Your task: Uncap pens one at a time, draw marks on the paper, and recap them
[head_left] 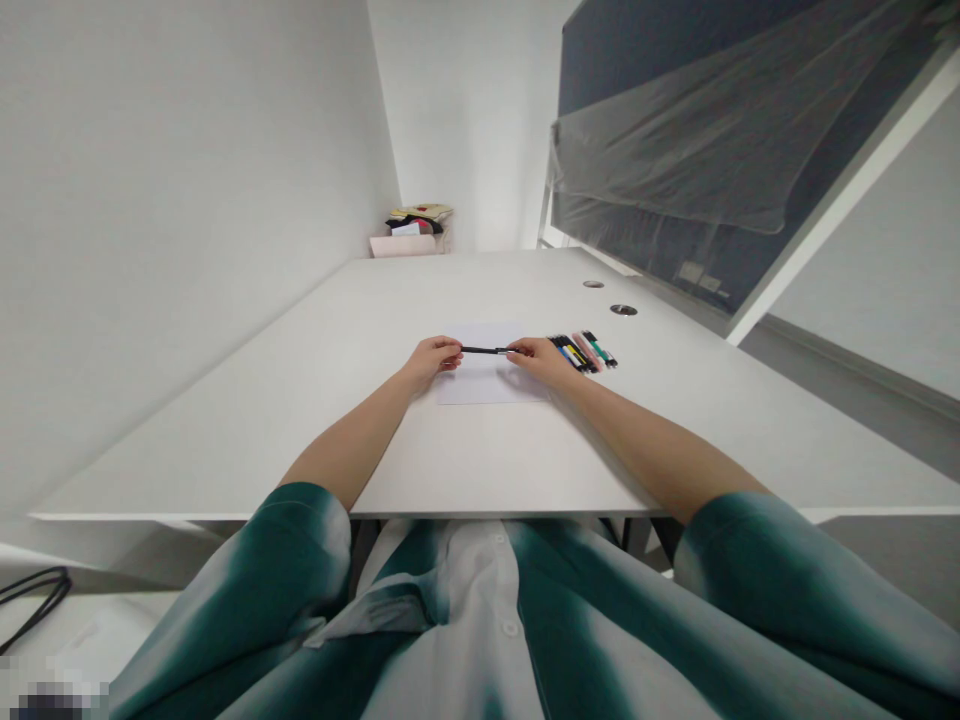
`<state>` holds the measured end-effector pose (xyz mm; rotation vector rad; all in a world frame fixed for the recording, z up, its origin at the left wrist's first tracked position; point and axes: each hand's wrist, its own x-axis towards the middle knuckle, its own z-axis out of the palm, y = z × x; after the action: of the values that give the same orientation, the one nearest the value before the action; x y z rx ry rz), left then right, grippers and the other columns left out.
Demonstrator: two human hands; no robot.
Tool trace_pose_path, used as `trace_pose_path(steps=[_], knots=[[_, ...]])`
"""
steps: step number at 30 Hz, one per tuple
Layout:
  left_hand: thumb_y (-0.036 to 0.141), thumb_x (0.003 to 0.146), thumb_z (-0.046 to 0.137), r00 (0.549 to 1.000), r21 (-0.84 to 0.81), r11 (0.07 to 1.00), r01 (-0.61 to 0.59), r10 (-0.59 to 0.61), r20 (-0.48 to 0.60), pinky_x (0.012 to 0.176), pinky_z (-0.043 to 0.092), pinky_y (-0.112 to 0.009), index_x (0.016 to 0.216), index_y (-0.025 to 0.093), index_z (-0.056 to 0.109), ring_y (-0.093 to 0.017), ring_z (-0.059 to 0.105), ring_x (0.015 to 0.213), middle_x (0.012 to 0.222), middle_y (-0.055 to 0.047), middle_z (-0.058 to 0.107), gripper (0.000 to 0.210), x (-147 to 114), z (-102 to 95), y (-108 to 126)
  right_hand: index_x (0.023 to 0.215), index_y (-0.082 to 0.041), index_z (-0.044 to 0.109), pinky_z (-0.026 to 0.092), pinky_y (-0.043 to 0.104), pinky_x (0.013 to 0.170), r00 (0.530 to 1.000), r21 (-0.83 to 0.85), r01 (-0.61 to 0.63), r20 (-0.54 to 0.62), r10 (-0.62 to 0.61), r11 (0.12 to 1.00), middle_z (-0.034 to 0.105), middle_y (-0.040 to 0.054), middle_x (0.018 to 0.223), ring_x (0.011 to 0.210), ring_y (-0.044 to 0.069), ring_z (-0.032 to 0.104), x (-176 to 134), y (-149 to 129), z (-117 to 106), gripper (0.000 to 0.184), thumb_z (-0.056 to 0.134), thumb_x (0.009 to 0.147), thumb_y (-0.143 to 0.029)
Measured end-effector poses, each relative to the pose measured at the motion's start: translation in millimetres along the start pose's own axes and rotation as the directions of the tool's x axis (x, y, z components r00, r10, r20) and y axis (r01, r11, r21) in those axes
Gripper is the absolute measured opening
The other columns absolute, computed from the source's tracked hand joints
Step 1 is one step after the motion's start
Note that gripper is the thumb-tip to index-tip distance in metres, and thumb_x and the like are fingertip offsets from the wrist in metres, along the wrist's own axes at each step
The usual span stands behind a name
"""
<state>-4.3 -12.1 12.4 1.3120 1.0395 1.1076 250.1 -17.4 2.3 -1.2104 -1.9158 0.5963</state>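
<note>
A slim black pen (480, 350) is held level between my two hands, above a sheet of white paper (487, 388). My left hand (433, 362) pinches its left end. On the other end, the fingers of my right hand (538, 357) are closed, and a shiny silver bit shows near them. Whether the cap is on or off is too small to tell. Just right of my right hand, several markers (585, 352) with blue, yellow, pink and green parts lie side by side on the table.
The white table (300, 400) runs away from me along a left wall. Two round grommets (623, 310) sit in its right side. At the far end is a pile of folded items (418, 222). A dark board under plastic film (675, 150) leans at the right.
</note>
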Motion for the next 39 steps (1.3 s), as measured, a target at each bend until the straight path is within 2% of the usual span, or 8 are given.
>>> trace_pose_path(steps=[4, 7, 11, 15, 20, 29, 39], knots=[[0.024, 0.065, 0.078, 0.999, 0.046, 0.998, 0.034, -0.035, 0.018, 0.077, 0.051, -0.033, 0.079, 0.014, 0.069, -0.013, 0.06, 0.068, 0.074, -0.006, 0.066, 0.02, 1.2, -6.6, -3.4, 0.088, -0.017, 0.073, 0.048, 0.031, 0.067, 0.998, 0.087, -0.062, 0.018, 0.061, 0.994, 0.063, 0.0015, 0.067, 0.064, 0.015, 0.054, 0.5, 7.2, -2.0, 0.02, 0.068, 0.075, -0.03], [0.023, 0.064, 0.079, 1.0, 0.052, 0.998, 0.031, -0.031, 0.001, 0.077, 0.051, -0.033, 0.076, 0.013, 0.068, -0.013, 0.061, 0.068, 0.074, -0.006, 0.067, 0.019, 3.7, -9.8, -6.8, 0.089, -0.017, 0.069, 0.048, 0.031, 0.065, 0.992, 0.192, -0.123, 0.016, 0.122, 0.974, 0.06, -0.0014, 0.063, 0.06, 0.014, 0.053, 1.9, 13.0, 0.1, 0.021, 0.07, 0.07, -0.027], [0.023, 0.063, 0.078, 0.999, 0.045, 0.999, 0.019, -0.018, -0.039, 0.073, 0.052, -0.031, 0.075, 0.014, 0.066, -0.014, 0.061, 0.069, 0.072, -0.006, 0.068, 0.019, 6.5, -10.1, -9.7, 0.084, -0.019, 0.062, 0.05, 0.03, 0.066, 0.976, 0.39, -0.204, 0.005, 0.219, 0.898, 0.063, -0.0012, 0.066, 0.063, 0.014, 0.058, 3.6, 16.4, 2.9, 0.021, 0.07, 0.065, -0.019], [0.02, 0.063, 0.077, 0.998, 0.013, 1.0, 0.019, -0.018, -0.054, 0.074, 0.052, -0.031, 0.075, 0.014, 0.065, -0.012, 0.061, 0.067, 0.071, -0.005, 0.067, 0.018, 6.7, -8.6, -9.5, 0.076, -0.019, 0.059, 0.05, 0.029, 0.069, 0.963, 0.497, -0.222, -0.022, 0.268, 0.839, 0.065, 0.0006, 0.067, 0.067, 0.014, 0.061, 2.4, 14.1, 2.6, 0.015, 0.068, 0.065, -0.015], [0.018, 0.06, 0.079, 0.998, 0.017, 0.999, 0.026, -0.025, -0.059, 0.074, 0.051, -0.031, 0.075, 0.014, 0.065, -0.012, 0.061, 0.067, 0.072, -0.004, 0.067, 0.021, 5.5, -7.5, -7.5, 0.076, -0.018, 0.06, 0.051, 0.03, 0.07, 0.961, 0.532, -0.226, -0.013, 0.275, 0.816, 0.067, 0.0012, 0.068, 0.067, 0.014, 0.061, 0.3, 11.5, 1.5, 0.016, 0.071, 0.064, -0.015], [0.021, 0.06, 0.081, 0.998, 0.026, 1.0, 0.018, -0.016, -0.053, 0.077, 0.052, -0.034, 0.075, 0.015, 0.064, -0.014, 0.062, 0.07, 0.074, -0.005, 0.067, 0.023, 8.6, -8.8, -11.2, 0.078, -0.018, 0.061, 0.052, 0.03, 0.073, 0.962, 0.516, -0.234, 0.003, 0.272, 0.824, 0.068, 0.0017, 0.07, 0.069, 0.015, 0.063, 0.6, 10.8, -0.4, 0.017, 0.073, 0.065, -0.017], [0.015, 0.063, 0.077, 0.998, -0.006, 1.0, 0.017, -0.017, -0.058, 0.075, 0.05, -0.03, 0.077, 0.014, 0.064, -0.011, 0.061, 0.069, 0.074, -0.004, 0.066, 0.019, 7.7, -9.0, -10.9, 0.077, -0.017, 0.064, 0.054, 0.03, 0.075, 0.956, 0.588, -0.238, 0.0, 0.294, 0.773, 0.072, 0.0052, 0.074, 0.073, 0.016, 0.067, 0.1, 10.8, -0.1, 0.017, 0.077, 0.066, -0.014]])
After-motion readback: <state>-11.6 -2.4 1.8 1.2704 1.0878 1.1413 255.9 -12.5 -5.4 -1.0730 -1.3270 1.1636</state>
